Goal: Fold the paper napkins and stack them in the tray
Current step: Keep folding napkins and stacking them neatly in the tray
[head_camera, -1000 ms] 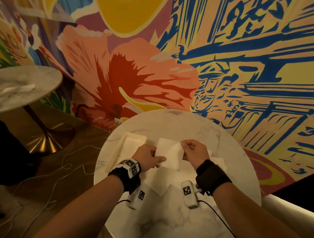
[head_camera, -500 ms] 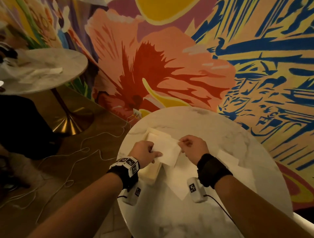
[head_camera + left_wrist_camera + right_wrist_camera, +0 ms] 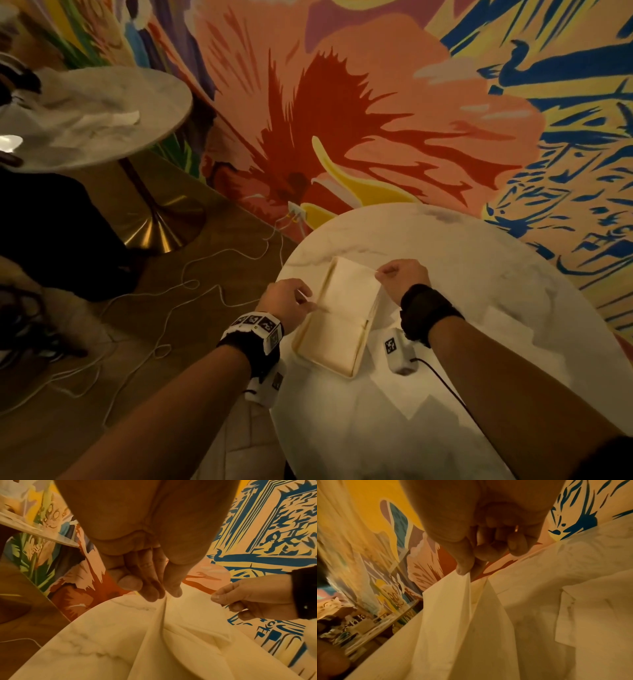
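A folded white paper napkin hangs just over the cream rectangular tray on the round marble table. My left hand pinches its near-left corner and my right hand pinches its far-right corner. In the left wrist view the left fingertips clamp the napkin's edge, with the right hand to the right. In the right wrist view the thumb and fingers pinch the napkin corner. More unfolded napkins lie on the table right of the tray.
The table stands against a painted mural wall. A second round table with a crumpled napkin stands at the far left. White cables trail over the wooden floor left of my table. A wrist camera cable crosses the tabletop.
Both hands carried the folded napkin leftwards from the table's middle to above the tray. My head turned left and down, so the tray now lies between my hands.
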`<state>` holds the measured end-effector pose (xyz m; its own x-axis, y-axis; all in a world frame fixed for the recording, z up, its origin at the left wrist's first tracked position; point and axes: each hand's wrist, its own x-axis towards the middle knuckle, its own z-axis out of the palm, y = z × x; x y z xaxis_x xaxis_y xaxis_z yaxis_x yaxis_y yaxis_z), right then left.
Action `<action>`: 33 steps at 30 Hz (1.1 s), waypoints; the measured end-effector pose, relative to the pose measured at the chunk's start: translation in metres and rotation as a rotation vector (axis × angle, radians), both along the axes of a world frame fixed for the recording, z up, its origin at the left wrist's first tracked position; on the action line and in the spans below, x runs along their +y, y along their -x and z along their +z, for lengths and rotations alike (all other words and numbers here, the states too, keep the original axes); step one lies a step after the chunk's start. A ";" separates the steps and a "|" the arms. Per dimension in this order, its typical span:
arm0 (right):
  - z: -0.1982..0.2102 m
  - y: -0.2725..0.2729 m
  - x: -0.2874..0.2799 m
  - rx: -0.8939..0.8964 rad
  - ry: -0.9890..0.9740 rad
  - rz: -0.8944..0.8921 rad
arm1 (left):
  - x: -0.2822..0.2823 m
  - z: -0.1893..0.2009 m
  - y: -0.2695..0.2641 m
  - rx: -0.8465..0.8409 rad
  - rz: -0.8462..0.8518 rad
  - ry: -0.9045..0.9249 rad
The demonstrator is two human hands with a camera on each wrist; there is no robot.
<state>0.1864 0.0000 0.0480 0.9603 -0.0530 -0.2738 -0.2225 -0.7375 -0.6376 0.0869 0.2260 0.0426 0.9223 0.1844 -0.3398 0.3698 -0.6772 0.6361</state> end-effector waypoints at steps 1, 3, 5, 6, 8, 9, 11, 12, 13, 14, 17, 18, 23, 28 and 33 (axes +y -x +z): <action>-0.003 -0.001 0.003 0.012 0.014 0.007 | 0.000 -0.001 -0.001 0.007 -0.011 0.005; -0.010 -0.002 0.009 0.024 0.040 0.030 | 0.001 -0.004 -0.003 0.013 -0.024 0.011; -0.014 -0.001 0.014 0.031 0.085 0.071 | 0.002 -0.006 -0.005 0.021 -0.030 0.008; -0.016 -0.001 0.015 0.036 0.115 0.096 | 0.003 -0.008 -0.005 0.025 -0.030 0.009; -0.016 0.000 0.017 0.034 0.168 0.143 | 0.005 -0.010 -0.007 0.030 -0.030 0.011; -0.015 0.001 0.016 0.023 0.183 0.160 | 0.006 -0.011 -0.008 0.032 -0.034 0.008; -0.013 0.001 0.015 -0.010 0.210 0.195 | 0.007 -0.012 -0.009 0.031 -0.041 0.003; -0.012 0.002 0.015 -0.028 0.233 0.220 | 0.008 -0.012 -0.010 0.030 -0.042 0.006; -0.010 0.003 0.016 -0.049 0.264 0.249 | 0.009 -0.012 -0.011 0.030 -0.043 0.009; -0.008 0.004 0.017 -0.073 0.292 0.277 | 0.009 -0.012 -0.012 0.030 -0.044 0.011; -0.008 0.011 0.024 -0.099 0.304 0.386 | 0.007 -0.012 -0.015 0.028 -0.053 0.009; -0.010 0.014 0.029 -0.082 0.318 0.446 | 0.007 -0.012 -0.016 0.026 -0.056 0.010; -0.023 0.023 0.050 0.014 0.520 0.702 | 0.004 -0.012 -0.015 0.027 -0.064 -0.001; -0.030 0.018 0.060 0.075 0.620 0.739 | 0.002 -0.011 -0.014 0.050 -0.069 -0.023; -0.034 0.016 0.060 0.090 0.604 0.759 | 0.003 -0.010 -0.015 0.051 -0.070 -0.022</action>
